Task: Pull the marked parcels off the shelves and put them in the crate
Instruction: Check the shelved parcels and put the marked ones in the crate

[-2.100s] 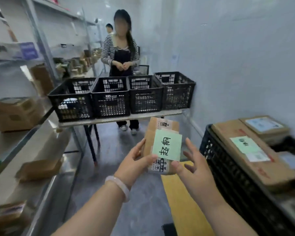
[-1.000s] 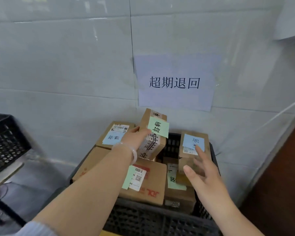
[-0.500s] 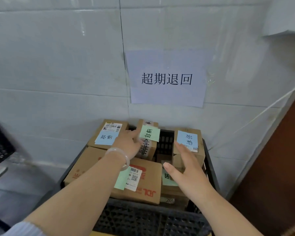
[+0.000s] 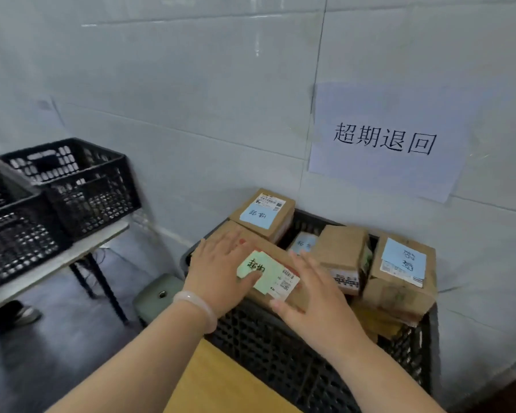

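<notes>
Head view: left hand (image 4: pixel 218 277) and right hand (image 4: pixel 318 299) lie flat, fingers straight, grasping nothing, on or just over the long box (image 4: pixel 276 254) at the crate's (image 4: pixel 280 353) near left. Recommendation: press it level and seated within the rim before withdrawing.

We find the crate (image 4: pixel 295 362) against the wall (image 4: pixel 191 99), with parcels (image 4: pixel 399 281) piled in it. A paper sign (image 4: pixel 382 141) hangs on the wall above and behind it. To its left a table (image 4: pixel 57 257) carries other crates (image 4: pixel 84 186), with a stool (image 4: pixel 158 296) in between.
</notes>
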